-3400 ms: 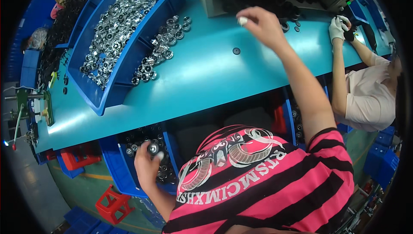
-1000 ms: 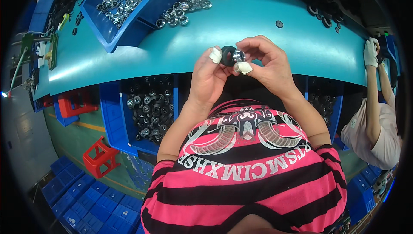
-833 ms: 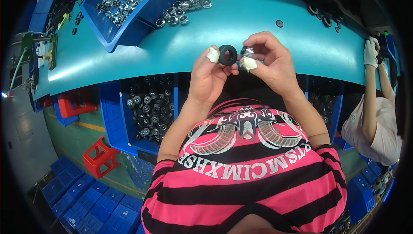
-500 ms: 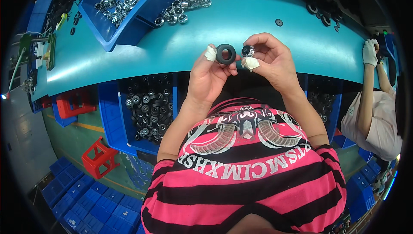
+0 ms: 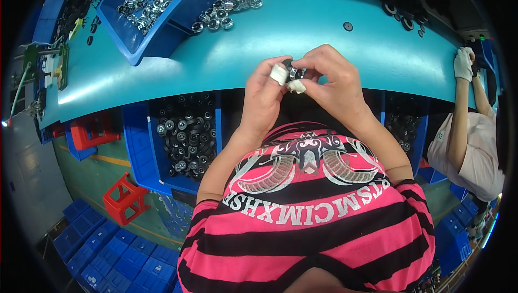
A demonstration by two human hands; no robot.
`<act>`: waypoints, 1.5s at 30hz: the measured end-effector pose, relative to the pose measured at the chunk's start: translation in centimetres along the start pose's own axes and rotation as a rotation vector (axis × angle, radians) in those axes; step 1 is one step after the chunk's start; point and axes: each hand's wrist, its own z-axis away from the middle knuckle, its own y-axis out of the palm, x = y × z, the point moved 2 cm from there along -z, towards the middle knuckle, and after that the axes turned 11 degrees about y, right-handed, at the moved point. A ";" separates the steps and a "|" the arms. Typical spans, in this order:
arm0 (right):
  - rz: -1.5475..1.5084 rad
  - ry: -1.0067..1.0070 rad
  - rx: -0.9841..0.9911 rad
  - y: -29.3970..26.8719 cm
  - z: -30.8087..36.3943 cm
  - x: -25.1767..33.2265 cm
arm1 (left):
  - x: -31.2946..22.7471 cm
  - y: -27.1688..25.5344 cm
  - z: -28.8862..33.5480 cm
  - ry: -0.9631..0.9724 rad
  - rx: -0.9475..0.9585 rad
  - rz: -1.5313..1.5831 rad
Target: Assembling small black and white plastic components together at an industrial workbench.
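Note:
Close together over the front edge of the teal table (image 5: pixel 205 72), my two hands meet. A small black rubber tyre (image 5: pixel 287 63) is pinched in my left hand (image 5: pixel 261 99), mostly covered by its fingers. My right hand (image 5: pixel 339 83) grips a shiny clear-and-black wheel hub (image 5: pixel 296 73) between thumb and forefinger, against the tyre's side. How far the hub sits inside the tyre is hidden by my fingers. Pale tape wraps a finger of the left hand and the right thumb.
A blue bin (image 5: pixel 137 56) of shiny hubs stands at the far left, with loose hubs (image 5: pixel 226 23) beside it. Below the table edge, another blue bin (image 5: pixel 141 153) holds black wheels (image 5: pixel 186 136). One black ring (image 5: pixel 348 26) lies rightward. A gloved co-worker's hand (image 5: pixel 463 65) is at far right.
My hands have come together. The hub in my right hand has moved left to the tyre, which has turned from facing up to edge-on, partly behind my fingers.

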 end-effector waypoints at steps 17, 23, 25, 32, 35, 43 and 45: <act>-0.286 0.216 0.188 0.4 0.3 -0.8 | -0.5 1.0 -0.7 0.264 -0.012 -0.229; -0.243 0.156 0.081 0.6 0.2 -0.1 | -0.5 1.4 -0.7 0.393 -0.074 -0.476; -0.189 0.127 0.064 0.6 -0.3 -0.4 | -0.4 1.5 -1.0 0.363 -0.072 -0.401; -0.187 0.151 0.088 -0.4 -1.0 -1.2 | -1.0 1.2 -2.0 0.255 0.039 -0.337; -0.171 0.153 0.097 -0.4 -0.3 -0.4 | -1.1 1.1 -2.1 0.276 0.029 -0.390; -0.091 0.150 0.114 0.5 0.7 0.0 | 0.5 1.1 -0.5 0.433 -0.093 -0.534; -0.133 0.166 0.109 0.8 0.7 0.0 | 0.5 1.0 -0.7 0.431 -0.100 -0.489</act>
